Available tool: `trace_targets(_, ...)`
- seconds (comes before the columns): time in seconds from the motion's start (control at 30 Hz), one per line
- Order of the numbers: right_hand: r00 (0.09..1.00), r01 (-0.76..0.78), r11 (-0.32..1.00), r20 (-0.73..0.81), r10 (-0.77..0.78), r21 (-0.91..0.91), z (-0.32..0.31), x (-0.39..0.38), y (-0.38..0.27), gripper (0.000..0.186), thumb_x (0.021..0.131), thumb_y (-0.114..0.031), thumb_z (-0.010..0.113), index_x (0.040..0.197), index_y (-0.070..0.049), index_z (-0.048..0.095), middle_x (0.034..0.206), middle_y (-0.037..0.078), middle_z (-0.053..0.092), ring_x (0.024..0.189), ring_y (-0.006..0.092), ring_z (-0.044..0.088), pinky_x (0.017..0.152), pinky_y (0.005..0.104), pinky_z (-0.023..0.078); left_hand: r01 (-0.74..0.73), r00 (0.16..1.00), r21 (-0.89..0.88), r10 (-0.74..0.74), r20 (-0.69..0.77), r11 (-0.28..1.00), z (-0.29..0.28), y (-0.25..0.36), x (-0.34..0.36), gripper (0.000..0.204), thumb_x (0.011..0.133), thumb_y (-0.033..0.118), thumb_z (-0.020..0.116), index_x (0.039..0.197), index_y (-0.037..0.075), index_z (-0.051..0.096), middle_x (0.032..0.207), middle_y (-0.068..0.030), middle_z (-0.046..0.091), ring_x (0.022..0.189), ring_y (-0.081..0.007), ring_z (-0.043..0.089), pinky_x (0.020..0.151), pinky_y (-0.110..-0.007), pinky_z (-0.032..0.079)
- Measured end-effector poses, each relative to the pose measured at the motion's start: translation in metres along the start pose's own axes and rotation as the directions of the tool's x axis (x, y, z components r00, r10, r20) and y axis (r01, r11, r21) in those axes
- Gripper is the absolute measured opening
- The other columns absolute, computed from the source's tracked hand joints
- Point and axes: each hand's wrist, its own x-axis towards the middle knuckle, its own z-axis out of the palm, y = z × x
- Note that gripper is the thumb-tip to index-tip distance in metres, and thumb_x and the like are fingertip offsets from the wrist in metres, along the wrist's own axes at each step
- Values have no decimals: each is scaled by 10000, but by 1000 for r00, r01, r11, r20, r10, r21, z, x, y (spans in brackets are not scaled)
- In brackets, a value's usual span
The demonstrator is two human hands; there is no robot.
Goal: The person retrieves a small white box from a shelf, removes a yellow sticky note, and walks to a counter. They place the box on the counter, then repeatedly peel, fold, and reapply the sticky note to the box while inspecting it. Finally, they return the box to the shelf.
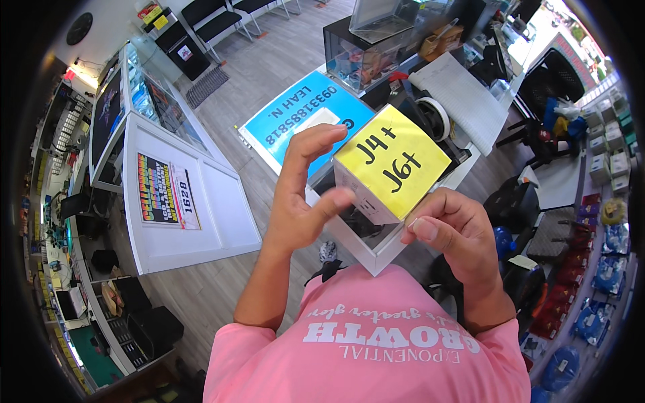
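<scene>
A box [390, 158] with a yellow, hand-lettered top and whitish sides is in front of me over the white-edged display counter [376, 258]. My left hand [309, 188] curves along its left side with fingers apart, thumb over the side face; I cannot tell whether it presses on it. At the box's lower right corner, my right hand [457, 238] has thumb and forefinger pinched on a small pale bit I cannot make out. Behind the box lies a blue printed sign [275, 124], with a white slip on it.
A white display case [218, 228] stands left. Beyond the counter are a glass case [366, 64], a white mat [457, 101] and black chairs [201, 17]. An office chair [551, 80] and shelves of packaged goods [598, 282] line the right; a workbench [84, 342] runs far left.
</scene>
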Motion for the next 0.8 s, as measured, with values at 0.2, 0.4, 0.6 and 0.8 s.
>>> trace_targets(0.2, 999, 13, 980, -46, -23, -200, 3, -1, -7, 205, 964, -194, 739, 991, -4, 666, 954, 75, 713, 846, 92, 629, 759, 249, 479, -203, 978, 284, 180, 106, 937, 8, -9, 0, 862, 622, 330, 976, 1350, 148, 551, 1459, -134, 518, 1401, -321, 469, 1147, -437, 394)
trace_targets(0.4, 992, 24, 940, -110, -65, -339, 11, -5, -18, 168, 918, -174, 769, 919, -26, 688, 901, 43, 691, 796, 88, 580, 743, 244, 446, -227, 974, 266, 211, 87, 937, 9, -11, 5, 771, 613, 242, 983, 1282, 198, 603, 1445, -114, 541, 1387, -342, 471, 1111, -452, 424)
trace_targets(0.6, 983, 119, 919, -88, -164, -377, 13, -5, -29, 168, 876, -160, 782, 891, -23, 687, 877, 44, 678, 798, 104, 579, 747, 258, 446, -246, 968, 264, 226, 104, 933, 9, -11, 7, 728, 635, 224, 972, 1270, 210, 614, 1441, -107, 546, 1397, -346, 462, 1110, -467, 429)
trace_targets(0.8, 982, 101, 916, -110, -155, -387, 13, -5, -32, 176, 879, -166, 774, 878, -16, 682, 867, 47, 673, 796, 106, 576, 749, 260, 445, -217, 973, 253, 190, 130, 943, 4, -7, 7, 709, 666, 233, 960, 1289, 209, 621, 1458, -115, 512, 1402, -365, 449, 1118, -483, 422)
